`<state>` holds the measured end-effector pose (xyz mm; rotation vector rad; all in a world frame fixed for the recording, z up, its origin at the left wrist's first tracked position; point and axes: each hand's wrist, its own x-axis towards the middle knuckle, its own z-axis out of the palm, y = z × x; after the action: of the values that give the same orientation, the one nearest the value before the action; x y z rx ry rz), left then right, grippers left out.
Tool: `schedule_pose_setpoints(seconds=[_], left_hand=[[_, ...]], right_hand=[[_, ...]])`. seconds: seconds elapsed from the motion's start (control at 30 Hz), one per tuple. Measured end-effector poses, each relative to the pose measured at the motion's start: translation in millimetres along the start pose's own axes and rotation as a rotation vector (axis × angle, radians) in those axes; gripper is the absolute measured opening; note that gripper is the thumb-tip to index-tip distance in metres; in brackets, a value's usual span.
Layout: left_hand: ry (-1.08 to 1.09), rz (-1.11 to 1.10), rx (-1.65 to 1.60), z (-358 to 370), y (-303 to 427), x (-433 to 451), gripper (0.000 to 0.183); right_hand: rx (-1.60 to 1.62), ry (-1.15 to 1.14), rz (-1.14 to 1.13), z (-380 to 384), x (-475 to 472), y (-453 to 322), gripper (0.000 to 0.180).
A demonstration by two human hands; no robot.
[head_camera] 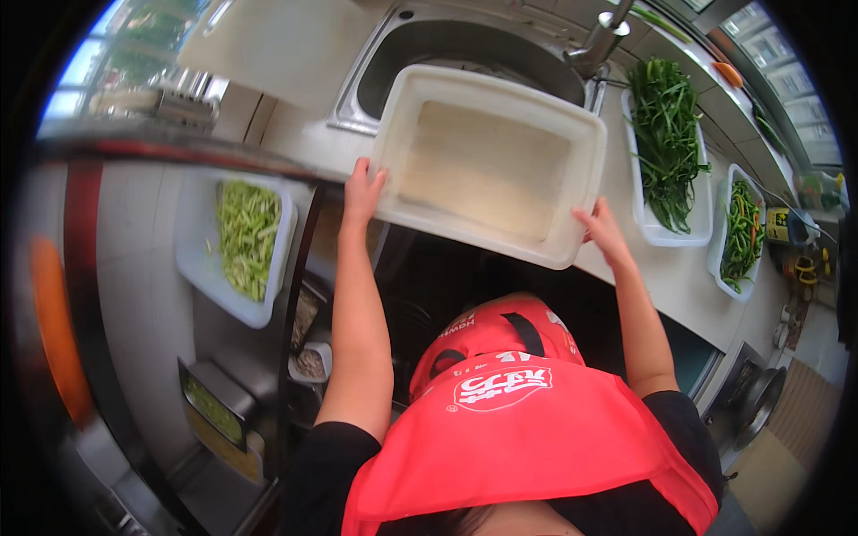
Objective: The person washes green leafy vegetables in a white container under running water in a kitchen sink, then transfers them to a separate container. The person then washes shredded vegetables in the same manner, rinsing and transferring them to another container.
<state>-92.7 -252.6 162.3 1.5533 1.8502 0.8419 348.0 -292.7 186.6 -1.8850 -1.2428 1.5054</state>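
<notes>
A white rectangular plastic tub [489, 167] with nothing in it is held at its rim between both hands, at the front edge of the counter. My left hand [362, 190] grips the tub's left side near the front corner. On the opposite side, my right hand [601, 226] has hold of the rim near the right front corner. The tub overlaps the front of a stainless steel sink [402, 50], whose basin is partly hidden behind it. Above the basin's right end stands a metal faucet [595, 50].
Right of the tub, a white tray [677, 238] holds long leafy greens [663, 134]; beyond it sits a tray of green peppers [743, 228]. At left is a plastic tub [285, 248] of cut green vegetable pieces [248, 234]. A cutting board [281, 47] lies left of the sink.
</notes>
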Motion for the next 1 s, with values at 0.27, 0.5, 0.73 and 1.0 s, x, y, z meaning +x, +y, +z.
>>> schedule_pose_setpoints(seconds=[0.27, 0.5, 0.73, 1.0], left_hand=[[0.323, -0.251, -0.886, 21, -36, -138, 0.043], [0.174, -0.965, -0.923, 76, -166, -310, 0.042], [0.301, -0.798, -0.887, 137, -335, -335, 0.037], [0.489, -0.899, -0.543, 193, -436, -230, 0.044]], right_hand=[[0.087, -0.013, -0.032, 26, -45, 26, 0.052], [0.1, 0.063, -0.138, 87, -135, 135, 0.051], [0.057, 0.025, 0.079, 132, -171, 215, 0.057], [0.254, -0.054, 0.342, 164, -69, 320, 0.05]])
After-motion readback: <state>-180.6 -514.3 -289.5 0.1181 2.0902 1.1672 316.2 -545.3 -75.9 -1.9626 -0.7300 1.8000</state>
